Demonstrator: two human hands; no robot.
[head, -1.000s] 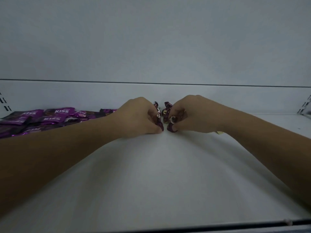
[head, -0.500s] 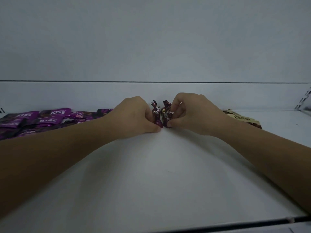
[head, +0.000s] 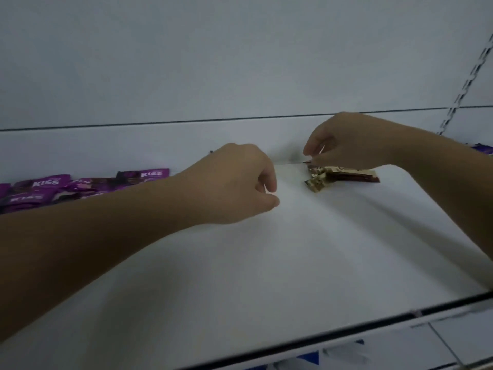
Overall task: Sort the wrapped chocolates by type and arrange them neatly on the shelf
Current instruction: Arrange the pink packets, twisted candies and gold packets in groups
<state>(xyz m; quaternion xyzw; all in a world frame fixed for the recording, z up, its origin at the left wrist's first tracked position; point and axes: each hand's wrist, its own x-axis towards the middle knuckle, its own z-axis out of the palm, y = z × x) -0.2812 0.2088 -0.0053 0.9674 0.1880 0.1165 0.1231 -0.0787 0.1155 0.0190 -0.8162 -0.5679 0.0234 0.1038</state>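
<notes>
Your right hand (head: 352,141) sat curled over the small heap of gold-and-brown wrapped chocolates (head: 344,176) at the back of the shelf (head: 266,263). Its grip was narrowed to a pinch, with the fingertips (head: 316,161) on a wrapper edge at the heap's rear left. Your left hand (head: 234,182) hovered mid-shelf, between that heap and the purple KISS packets (head: 48,182) spread along the back left. Its fingers were curled in, thumb near the index. A dark sliver (head: 211,151) poked out behind the knuckles, possibly a wrapper end, so I couldn't tell if that grip held anything. Another purple packet (head: 482,149) peeked in at far right, beyond your right forearm.

Handling, my judgement: these were light, crinkly foil-type wraps, slippery on the smooth shelf and likely to skid or fan out if nudged. Take each by the flat body or a sealed end, thumb and finger, not by a loose corner. Press gently, since the chocolate inside could dent or crack.
</notes>
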